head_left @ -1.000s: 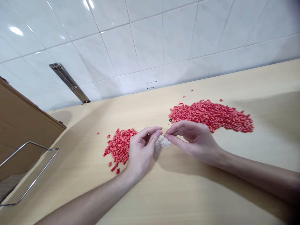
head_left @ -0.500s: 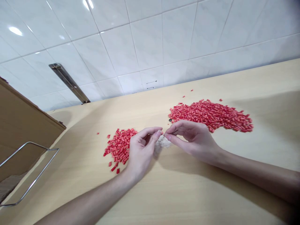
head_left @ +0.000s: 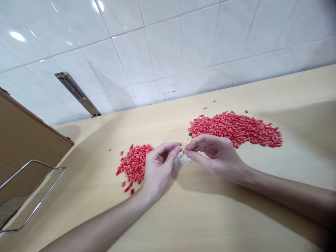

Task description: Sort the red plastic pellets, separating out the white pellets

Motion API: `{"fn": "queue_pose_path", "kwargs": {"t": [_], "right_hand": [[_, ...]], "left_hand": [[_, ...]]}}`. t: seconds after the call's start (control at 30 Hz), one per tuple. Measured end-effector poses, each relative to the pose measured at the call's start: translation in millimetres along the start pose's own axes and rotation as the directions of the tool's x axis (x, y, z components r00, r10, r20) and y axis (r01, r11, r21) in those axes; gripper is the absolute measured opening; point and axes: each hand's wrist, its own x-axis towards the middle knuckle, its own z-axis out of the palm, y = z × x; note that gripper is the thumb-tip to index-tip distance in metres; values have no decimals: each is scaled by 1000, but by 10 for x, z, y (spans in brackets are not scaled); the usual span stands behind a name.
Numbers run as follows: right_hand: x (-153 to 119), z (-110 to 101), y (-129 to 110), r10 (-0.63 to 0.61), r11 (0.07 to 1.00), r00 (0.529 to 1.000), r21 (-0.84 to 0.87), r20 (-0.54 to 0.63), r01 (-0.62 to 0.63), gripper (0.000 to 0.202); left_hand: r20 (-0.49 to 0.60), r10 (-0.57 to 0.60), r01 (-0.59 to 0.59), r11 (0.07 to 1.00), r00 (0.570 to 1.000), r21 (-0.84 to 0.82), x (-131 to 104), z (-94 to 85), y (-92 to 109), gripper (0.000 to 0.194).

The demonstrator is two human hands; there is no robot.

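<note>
Red pieces (head_left: 237, 128), seemingly whitish clump (head_left: 183, 159)

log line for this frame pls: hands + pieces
left hand: pinching red piece; right hand: pinched shut, contents unclear; white clump: between hands; smaller red pile: beside left hand; larger red pile: beyond right hand

- Glossy pale-grey tiled wall (head_left: 162, 49) beyond the left hand (head_left: 159, 169) and right hand (head_left: 223, 159)
- Smooth beige wood-toned tabletop (head_left: 183, 217) beneath both
- Long dark metal bar (head_left: 77, 93) against the wall, beyond and left of the left hand
- White oval glare (head_left: 17, 36) farther left
</note>
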Motion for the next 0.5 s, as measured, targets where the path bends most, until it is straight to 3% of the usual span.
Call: {"fn": "queue_pose_path", "kwargs": {"t": [0.27,0.5], "right_hand": [[-5,-5,-5,37,999,999,35,-6,-36,16],[62,-44,-32,210,963,977,168,30,-212,18]], "left_hand": [[37,36,-37,999,999,7,-4,-2,-7,8],[66,28,-27,999,997,-22,12,-8,-15,7]]}}
